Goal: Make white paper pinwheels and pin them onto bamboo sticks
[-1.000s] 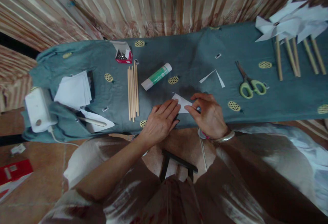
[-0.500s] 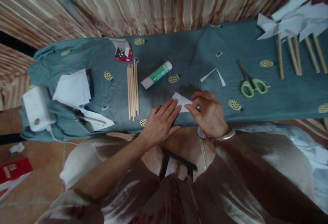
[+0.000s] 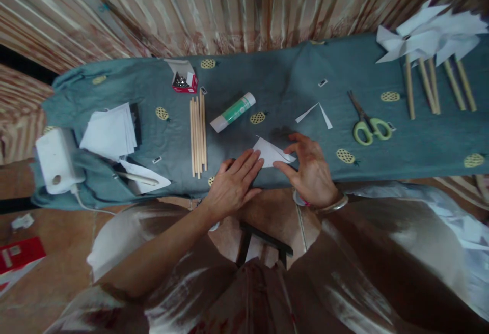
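A curtain (image 3: 229, 8) hangs behind one cloth-covered table (image 3: 290, 74). On it, one folded paper (image 3: 270, 151) lies between two hands: the left hand (image 3: 234, 178) rests flat on its left edge, fingers extended; the right hand (image 3: 312, 173) has thumb and fingers parted around its right corner. Beyond lie one glue stick (image 3: 233, 112), one box (image 3: 185, 82), about five loose sticks (image 3: 197, 135), two slivers (image 3: 325, 116), one pair of scissors (image 3: 363, 133), and pinwheels (image 3: 422, 41) with five sticks showing.
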`<state>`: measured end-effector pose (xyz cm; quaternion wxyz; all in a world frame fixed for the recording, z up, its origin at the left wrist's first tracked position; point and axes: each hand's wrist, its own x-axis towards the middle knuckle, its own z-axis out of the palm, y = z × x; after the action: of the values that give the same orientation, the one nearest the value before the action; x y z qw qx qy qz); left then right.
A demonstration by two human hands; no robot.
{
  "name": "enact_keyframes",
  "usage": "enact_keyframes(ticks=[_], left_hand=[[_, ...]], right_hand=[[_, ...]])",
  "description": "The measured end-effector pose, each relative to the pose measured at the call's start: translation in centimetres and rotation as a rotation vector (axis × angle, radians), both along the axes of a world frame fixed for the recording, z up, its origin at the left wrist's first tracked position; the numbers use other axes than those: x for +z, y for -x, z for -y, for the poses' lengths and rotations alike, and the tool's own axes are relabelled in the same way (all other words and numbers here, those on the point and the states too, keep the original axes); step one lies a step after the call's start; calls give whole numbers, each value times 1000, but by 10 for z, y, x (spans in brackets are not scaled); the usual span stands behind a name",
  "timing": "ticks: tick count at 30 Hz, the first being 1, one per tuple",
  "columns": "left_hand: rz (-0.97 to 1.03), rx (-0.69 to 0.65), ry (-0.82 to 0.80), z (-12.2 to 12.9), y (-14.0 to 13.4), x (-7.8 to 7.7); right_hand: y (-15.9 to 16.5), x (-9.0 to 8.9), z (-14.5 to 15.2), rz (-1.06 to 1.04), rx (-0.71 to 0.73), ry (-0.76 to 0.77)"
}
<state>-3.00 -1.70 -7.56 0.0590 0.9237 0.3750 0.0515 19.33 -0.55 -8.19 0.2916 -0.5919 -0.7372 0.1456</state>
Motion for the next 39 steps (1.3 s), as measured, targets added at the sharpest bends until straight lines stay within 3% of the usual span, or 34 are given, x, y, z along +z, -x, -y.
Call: enact_keyframes(ticks=[9,16,26,33,36,39], left_hand=[[70,63,2,18,42,4],[267,171,78,10,41,6],[639,481,410,-14,19,21],[1011,599,858,-31,-4,31],[1016,620,1049,-36,-13,34],[1039,666,1110,-37,-19,35]], right_hand=[[-18,0,2,-66,69,46],[-19,5,3,-104,108,36],[-14,8,2,-136,172,112],[-19,30,-2,-133,185,-59],[-19,34,-2,-104,181,-136],[-19,37,-2,-74,166,-178]])
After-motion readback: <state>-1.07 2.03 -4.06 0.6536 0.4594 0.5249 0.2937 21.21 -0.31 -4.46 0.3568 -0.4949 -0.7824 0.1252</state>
